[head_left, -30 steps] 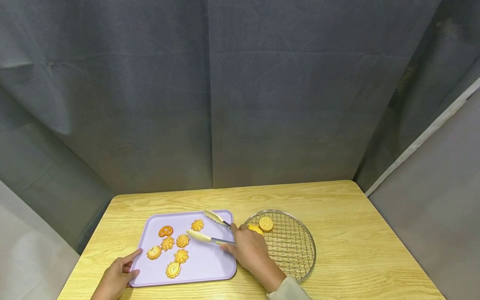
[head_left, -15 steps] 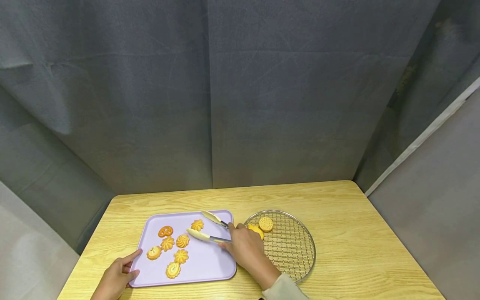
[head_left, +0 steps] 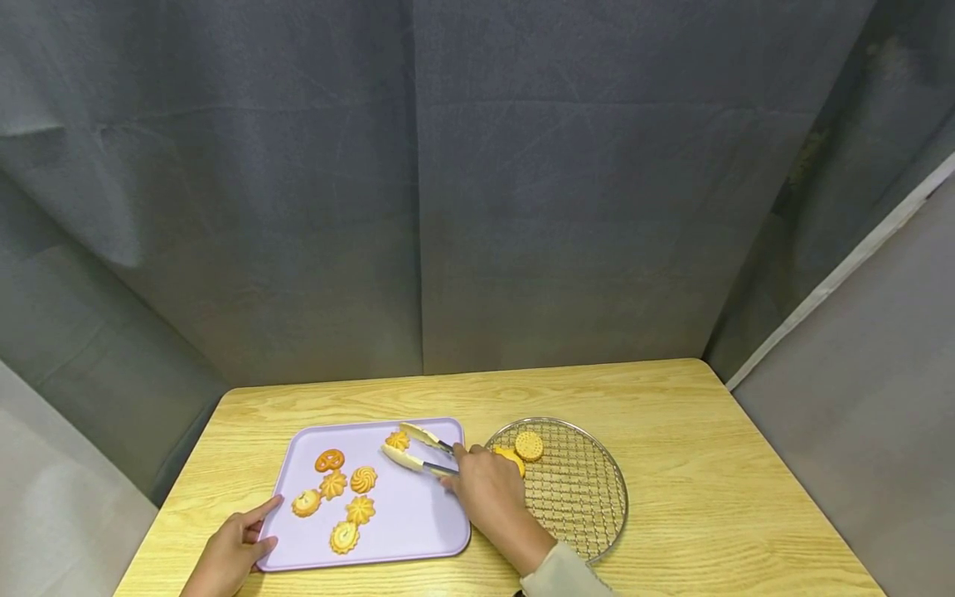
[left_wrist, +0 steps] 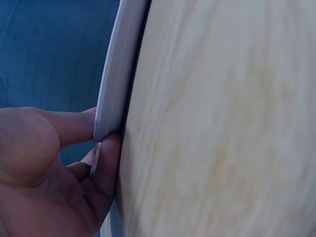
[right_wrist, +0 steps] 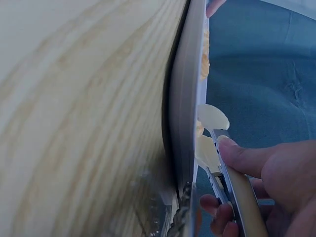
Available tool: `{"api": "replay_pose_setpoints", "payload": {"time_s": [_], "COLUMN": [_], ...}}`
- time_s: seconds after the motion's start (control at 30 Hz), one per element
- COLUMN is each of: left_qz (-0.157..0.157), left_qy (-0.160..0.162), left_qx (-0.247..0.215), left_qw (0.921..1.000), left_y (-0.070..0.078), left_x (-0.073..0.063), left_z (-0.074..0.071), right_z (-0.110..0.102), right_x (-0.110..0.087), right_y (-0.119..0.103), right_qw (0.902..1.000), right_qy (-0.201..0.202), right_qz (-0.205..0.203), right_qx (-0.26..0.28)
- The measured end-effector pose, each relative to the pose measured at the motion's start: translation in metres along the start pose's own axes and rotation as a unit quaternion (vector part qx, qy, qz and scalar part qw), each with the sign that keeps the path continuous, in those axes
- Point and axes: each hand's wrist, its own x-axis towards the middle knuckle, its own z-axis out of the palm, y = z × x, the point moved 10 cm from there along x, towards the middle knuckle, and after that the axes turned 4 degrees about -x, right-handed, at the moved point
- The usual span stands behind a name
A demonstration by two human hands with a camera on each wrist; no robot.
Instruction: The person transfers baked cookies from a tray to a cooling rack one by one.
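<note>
My left hand (head_left: pixel 230 547) pinches the left edge of a lilac tray (head_left: pixel 425 531); in the left wrist view its thumb and fingers grip the tray's rim (left_wrist: pixel 114 94). My right hand (head_left: pixel 487 495) holds tongs (head_left: pixel 436 468) with pale tips, reaching over the tray's right side. Between the spread tips sits a star-shaped piped cookie (head_left: pixel 398 440) at the back. Other cookies lie further left: a pretzel (head_left: pixel 330 460), a swirl cookie (head_left: pixel 363 478) and several flower-shaped ones (head_left: pixel 333 484). From the right wrist, the tongs' tips (right_wrist: pixel 213 117) appear on either side of a cookie (right_wrist: pixel 199 129).
Right of the tray stands a round wire rack (head_left: pixel 582 489), bearing a round dotted biscuit (head_left: pixel 529 446) and a yellow one (head_left: pixel 511 458) partly behind my right hand. Both sit on a wooden table (head_left: pixel 709 481). Grey curtains (head_left: pixel 567 207) hang behind it.
The tongs first shifted slightly left, then their tips narrowed around the star-shaped cookie, which moved slightly right and back. My left hand and the tray stayed put.
</note>
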Motion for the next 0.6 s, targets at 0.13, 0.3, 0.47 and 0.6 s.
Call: {"api": "replay_pose_setpoints", "payload": {"time_s": [0.13, 0.3, 0.47, 0.6], "left_qz": [0.000, 0.002, 0.001, 0.004], "left_qy": [-0.002, -0.002, -0.003, -0.004], "left_qx": [0.003, -0.002, -0.012, -0.007], "left_qw": [1.0000, 1.0000, 0.9999, 1.0000], "left_y": [0.001, 0.003, 0.004, 0.004], "left_x": [-0.001, -0.001, -0.002, -0.002], "left_z": [-0.001, -0.001, 0.000, 0.000], "right_z": [-0.001, -0.005, -0.009, -0.011], "right_x": [0.000, -0.003, -0.006, -0.009], "right_y": [0.001, 0.001, 0.002, 0.006], "right_qw": [1.0000, 1.0000, 0.9999, 0.9999], "right_qy": [-0.008, -0.009, -0.005, -0.007], "right_qz": [0.001, -0.003, -0.006, -0.001], "right_qx": [-0.002, 0.003, 0.006, 0.011]}}
